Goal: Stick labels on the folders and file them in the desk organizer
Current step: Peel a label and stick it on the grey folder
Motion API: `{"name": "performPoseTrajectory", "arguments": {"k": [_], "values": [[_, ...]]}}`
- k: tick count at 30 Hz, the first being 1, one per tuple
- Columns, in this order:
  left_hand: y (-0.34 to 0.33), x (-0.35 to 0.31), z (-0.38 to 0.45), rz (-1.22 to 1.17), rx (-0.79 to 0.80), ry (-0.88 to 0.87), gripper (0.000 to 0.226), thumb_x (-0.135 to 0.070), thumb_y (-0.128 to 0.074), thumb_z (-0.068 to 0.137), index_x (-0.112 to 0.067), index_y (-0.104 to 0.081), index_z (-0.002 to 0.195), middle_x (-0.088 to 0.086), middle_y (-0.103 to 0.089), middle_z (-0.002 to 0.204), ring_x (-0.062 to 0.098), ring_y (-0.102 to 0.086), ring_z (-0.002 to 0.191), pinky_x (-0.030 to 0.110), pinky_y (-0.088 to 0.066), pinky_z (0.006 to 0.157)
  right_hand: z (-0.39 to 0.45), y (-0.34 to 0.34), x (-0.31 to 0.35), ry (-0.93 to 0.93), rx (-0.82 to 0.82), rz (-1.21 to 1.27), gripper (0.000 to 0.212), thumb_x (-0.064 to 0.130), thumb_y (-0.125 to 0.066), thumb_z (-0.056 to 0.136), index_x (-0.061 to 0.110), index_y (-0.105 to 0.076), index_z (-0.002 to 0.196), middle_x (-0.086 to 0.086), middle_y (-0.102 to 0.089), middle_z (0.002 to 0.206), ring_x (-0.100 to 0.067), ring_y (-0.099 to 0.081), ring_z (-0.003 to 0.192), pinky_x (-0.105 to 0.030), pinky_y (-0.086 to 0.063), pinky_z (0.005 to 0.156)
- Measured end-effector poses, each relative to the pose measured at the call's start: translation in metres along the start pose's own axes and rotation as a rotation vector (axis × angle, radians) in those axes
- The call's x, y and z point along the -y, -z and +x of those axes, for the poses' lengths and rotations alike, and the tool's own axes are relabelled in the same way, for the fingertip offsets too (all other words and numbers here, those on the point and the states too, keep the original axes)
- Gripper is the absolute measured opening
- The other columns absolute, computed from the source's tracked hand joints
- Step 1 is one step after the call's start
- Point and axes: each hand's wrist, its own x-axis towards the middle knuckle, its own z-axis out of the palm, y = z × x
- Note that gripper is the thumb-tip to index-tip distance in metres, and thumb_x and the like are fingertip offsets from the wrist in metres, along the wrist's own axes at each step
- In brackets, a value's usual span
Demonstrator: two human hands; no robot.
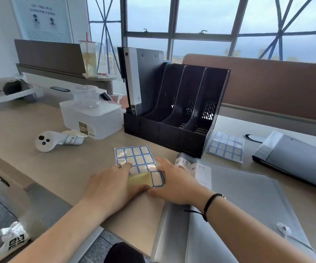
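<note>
A label is being worked loose from the sticker sheet on the desk.

The sheet is held flat by the left hand, fingers pressed together over a bare yellow backing patch. A glossy, blue-edged label at the near corner is touched by the right hand; whether it is pinched cannot be told. If lifted carelessly, the thin label could be creased or torn. One stiff folder stands in the black slotted organizer; smooth translucent folders lie to the right.
</note>
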Motion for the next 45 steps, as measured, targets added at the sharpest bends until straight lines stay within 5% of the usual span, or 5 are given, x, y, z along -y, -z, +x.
{"name": "performPoseTrajectory", "arguments": {"k": [11,22,29,35,45], "values": [[0.006,-0.015,-0.018,0.040,-0.022,0.021,0.077,-0.088,-0.025,0.078,-0.038,-0.041,0.134,-0.006,-0.065,0.122,0.024,-0.064,0.109,0.035,-0.049,0.082,0.012,0.009,-0.003,-0.320,-0.137,0.853,0.069,0.001,-0.081,0.077,0.020,-0.052,0.136,-0.002,-0.066,0.114,-0.008,-0.065,0.090,-0.015,-0.048,0.060],[0.028,-0.063,0.010,-0.652,0.015,0.070,0.091,-0.089,-0.047,0.064,-0.041,-0.038,0.140,-0.013,-0.052,0.136,0.014,-0.055,0.118,0.037,-0.047,0.088,-0.062,0.072,-0.054,-0.141,-0.265,1.272,0.042,-0.015,-0.067,0.082,0.009,-0.067,0.117,-0.020,-0.076,0.103,-0.027,-0.073,0.087,-0.035,-0.060,0.076],[0.028,-0.130,0.026,-1.214,0.222,0.078,0.109,-0.089,-0.057,0.055,-0.031,-0.039,0.146,-0.020,-0.073,0.101,0.009,-0.072,0.094,0.041,-0.055,0.093,-0.124,0.101,-0.111,-0.164,-0.600,1.268,0.029,-0.016,-0.065,0.081,0.010,-0.077,0.080,-0.010,-0.073,0.080,-0.022,-0.069,0.071,-0.025,-0.060,0.066],[0.029,-0.185,0.038,-1.562,0.413,0.082,0.079,-0.091,-0.062,0.051,-0.033,-0.061,0.105,0.005,-0.074,0.108,0.029,-0.073,0.097,0.045,-0.057,0.089,-0.136,0.111,-0.138,-0.107,-0.916,1.519,0.032,-0.016,-0.063,0.078,0.011,-0.076,0.067,-0.010,-0.063,0.073,-0.021,-0.067,0.069,-0.029,-0.061,0.068],[0.012,-0.220,0.051,-1.538,0.641,-0.293,0.020,-0.008,-0.075,0.082,-0.006,-0.077,0.102,0.015,-0.076,0.107,0.031,-0.072,0.101,0.041,-0.056,0.089,-0.126,0.076,-0.123,-0.393,-0.681,1.216,0.036,0.004,-0.079,0.081,0.017,-0.064,0.110,-0.009,-0.076,0.078,-0.024,-0.073,0.065,-0.037,-0.062,0.070]]}}
